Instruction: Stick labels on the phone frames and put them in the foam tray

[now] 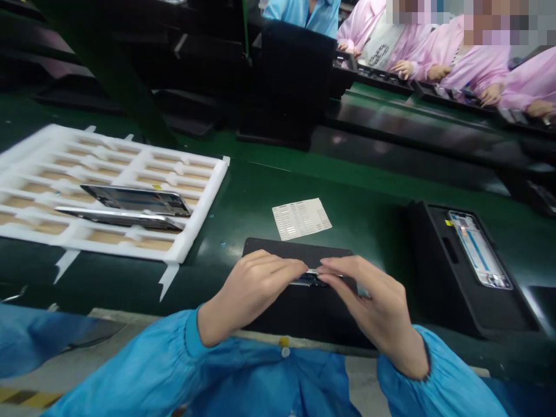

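Note:
My left hand (252,286) and my right hand (369,304) meet over a black fixture pad (299,252) at the near edge of the green work surface. Both hands have their fingers pinched together on a thin phone part (311,277), seen edge-on, mostly hidden between the fingertips. A white sheet of small labels (301,218) lies just beyond the pad. To the left, a white foam tray (204,200) holds two phone frames (136,200) lying in its slots.
A black fixture (430,266) at the right holds a phone frame (480,249). Beyond runs a dark conveyor (417,139), with several people in pink and blue coats working on its far side. A black stand (295,75) rises behind the label sheet.

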A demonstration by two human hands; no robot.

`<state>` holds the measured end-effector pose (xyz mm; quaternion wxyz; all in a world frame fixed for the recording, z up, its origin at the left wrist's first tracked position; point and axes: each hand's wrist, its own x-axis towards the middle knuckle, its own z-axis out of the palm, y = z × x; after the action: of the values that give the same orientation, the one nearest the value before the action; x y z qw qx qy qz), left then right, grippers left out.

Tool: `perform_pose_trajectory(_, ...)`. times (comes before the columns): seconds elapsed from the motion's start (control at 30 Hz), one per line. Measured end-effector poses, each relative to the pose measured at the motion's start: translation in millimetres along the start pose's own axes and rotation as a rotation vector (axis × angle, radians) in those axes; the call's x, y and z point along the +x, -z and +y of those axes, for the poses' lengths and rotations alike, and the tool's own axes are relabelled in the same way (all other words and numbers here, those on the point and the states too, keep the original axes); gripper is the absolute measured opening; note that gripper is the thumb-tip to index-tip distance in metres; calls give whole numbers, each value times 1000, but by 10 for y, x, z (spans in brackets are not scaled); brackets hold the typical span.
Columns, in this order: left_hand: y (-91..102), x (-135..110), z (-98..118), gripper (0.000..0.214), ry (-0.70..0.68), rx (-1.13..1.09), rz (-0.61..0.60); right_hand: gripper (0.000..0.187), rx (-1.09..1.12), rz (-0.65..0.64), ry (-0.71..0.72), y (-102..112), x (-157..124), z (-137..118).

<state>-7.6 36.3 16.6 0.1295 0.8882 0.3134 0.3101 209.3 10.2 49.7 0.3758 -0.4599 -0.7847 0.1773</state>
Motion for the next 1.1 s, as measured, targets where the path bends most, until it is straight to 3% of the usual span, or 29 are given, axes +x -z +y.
perform_pose_trajectory(0.13, -28, -138, 30, 16, 19, -40, 92, 19, -157, -113, 128, -35, -42, -86)
perform_pose_trajectory(0.53, -49, -199, 66, 12, 35, -71, 135, 11, -451, -272, 183, -50, 28, -226)
perform_pose_trajectory(1.1, -55, -236, 58, 15, 13, -73, 131, 41, -701, -403, 394, -23, 218, -463)
